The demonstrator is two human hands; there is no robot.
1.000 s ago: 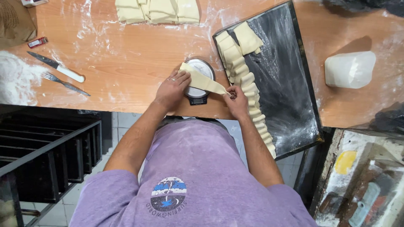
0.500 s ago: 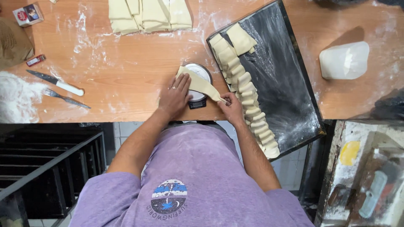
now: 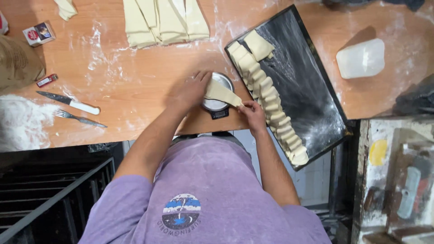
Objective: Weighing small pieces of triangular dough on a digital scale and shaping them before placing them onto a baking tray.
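Your left hand (image 3: 192,89) and right hand (image 3: 253,115) hold a triangular strip of dough (image 3: 222,93) between them, stretched over the small round scale (image 3: 217,97) near the front edge of the wooden surface (image 3: 135,90). The left fingers pinch the wide end; the right fingers pinch the narrow tip. Just right of the scale lies a dark baking tray (image 3: 312,90) with a row of shaped dough pieces (image 3: 271,101) along its left side. Cut dough sheets (image 3: 162,20) lie at the far edge. A knife (image 3: 70,103) and a fork (image 3: 79,118) lie well to the left, near a heap of flour (image 3: 20,122).
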